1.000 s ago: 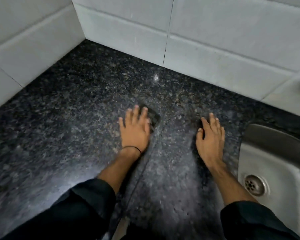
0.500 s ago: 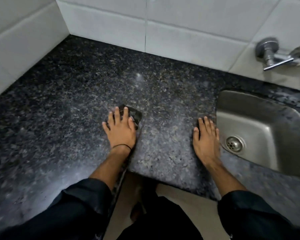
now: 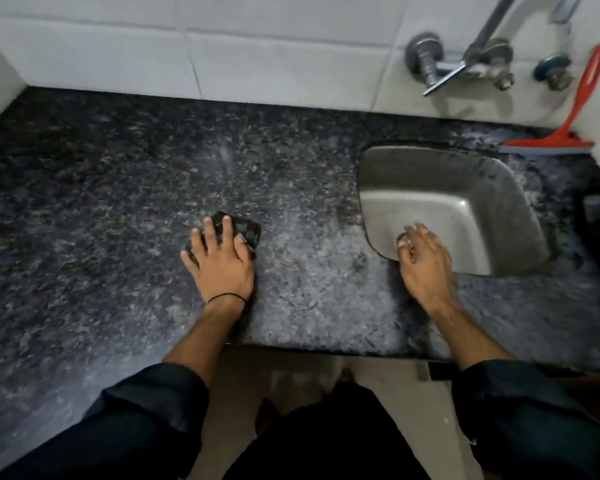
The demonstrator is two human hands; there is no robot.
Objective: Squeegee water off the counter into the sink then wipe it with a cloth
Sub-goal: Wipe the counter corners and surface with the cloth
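My left hand [image 3: 222, 265] lies flat on a dark folded cloth [image 3: 248, 230], pressing it onto the black speckled granite counter [image 3: 118, 202] left of the sink. Part of the cloth sticks out past my fingertips. My right hand [image 3: 425, 261] hangs over the front-left corner of the steel sink [image 3: 447, 188], fingers loosely curled and holding nothing. A red squeegee [image 3: 568, 126] stands at the back right behind the sink, blade on the counter, handle leaning on the wall tiles. The counter around the sink has a pale wet sheen.
Metal taps [image 3: 465, 64] stick out of the white tiled wall above the sink. A tiled side wall closes the counter's far left corner. The counter's front edge runs just below my wrists, with the floor and my dark clothing beneath it.
The view has swung right, bringing the whole sink and the squeegee into sight. My right hand lifted off the counter and moved over the sink's corner. My left hand stays on the cloth.
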